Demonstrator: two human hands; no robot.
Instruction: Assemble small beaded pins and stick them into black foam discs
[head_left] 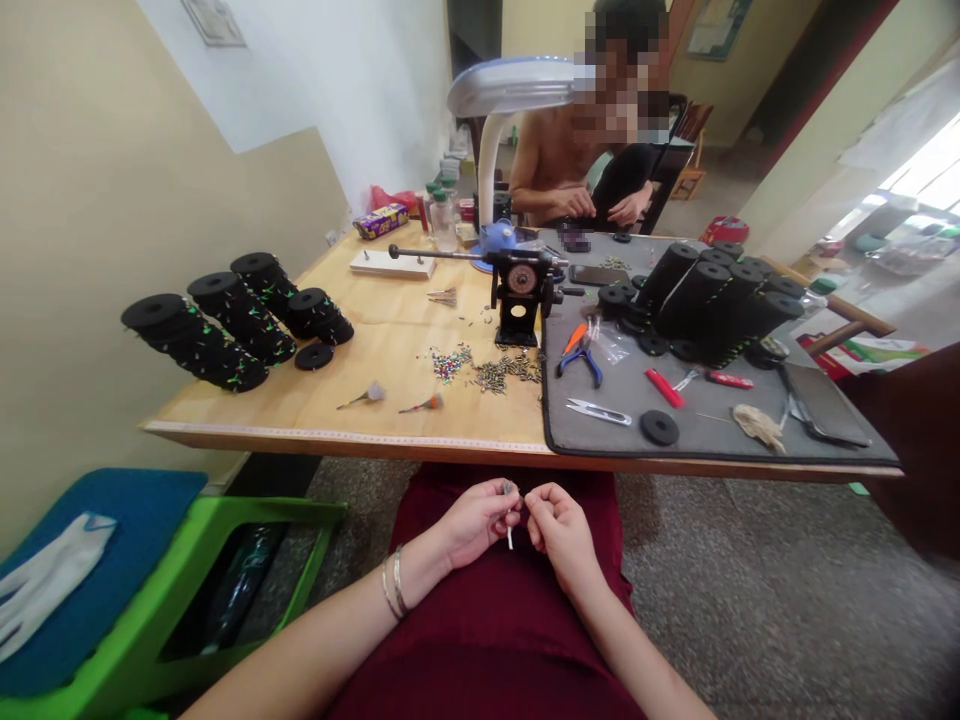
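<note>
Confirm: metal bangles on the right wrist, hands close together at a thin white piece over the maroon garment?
No: the metal bangles are on the left wrist, above the left hand, not the right; the head view shows it. The right hand and thin white piece stand as said.

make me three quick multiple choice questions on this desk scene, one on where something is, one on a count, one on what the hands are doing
1. Where do the snips lie?
A on the wood table
B on the gray mat
C on the green stool

2. How many bangles are on the left arm?
A one
B three
C two

3. What are the left hand and right hand doing?
A meeting at the fingertips above the lap
B resting on the wood table
C turning the crank

Answers:
1 B, the snips lie on the mat's near side.
2 C, two thin bands show.
3 A, the left fingers pinch a small white stick beside the right fingertips.
</note>
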